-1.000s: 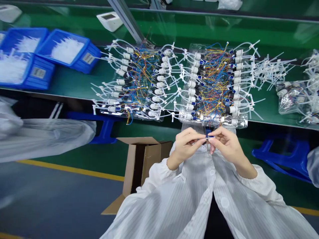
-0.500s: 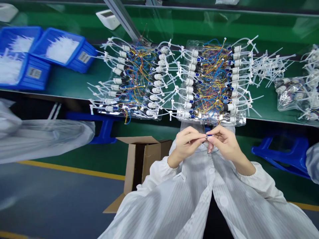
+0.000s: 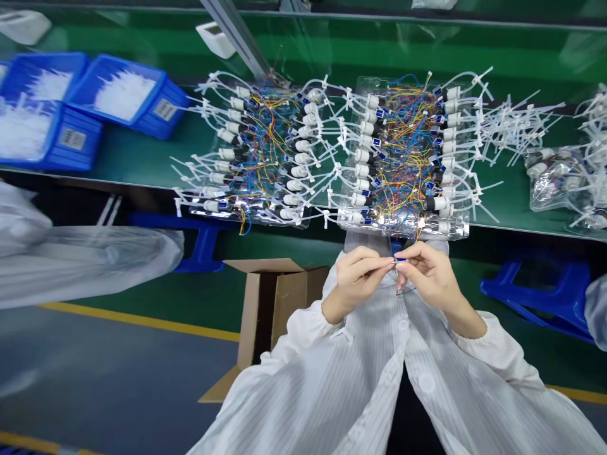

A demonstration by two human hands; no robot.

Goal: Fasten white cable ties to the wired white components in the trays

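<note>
Above my lap, just off the bench's front edge, my left hand (image 3: 359,276) and my right hand (image 3: 429,273) meet at the fingertips. Between them is a small blue part (image 3: 401,260) with thin wires hanging below it. My right fingers pinch the blue part. My left thumb and index finger are pressed together at its left end, on something too small to make out. Beyond my hands lies a clear tray (image 3: 455,231) filled with white-and-black cylinders, coloured wires and white tubes. A similar tray (image 3: 298,218) of such parts is to its left.
Blue bins (image 3: 159,120) of white strips stand at the left of the green bench (image 3: 137,158). White ties (image 3: 515,129) and a bagged bundle (image 3: 554,180) lie at the right. An open carton (image 3: 287,303) is on the floor, between blue stools (image 3: 545,287). A person's sleeve (image 3: 95,262) shows at left.
The whole view has shifted slightly, so the bins and bench appear a little further right. Both hands keep nearly the same pose around the small blue part.
</note>
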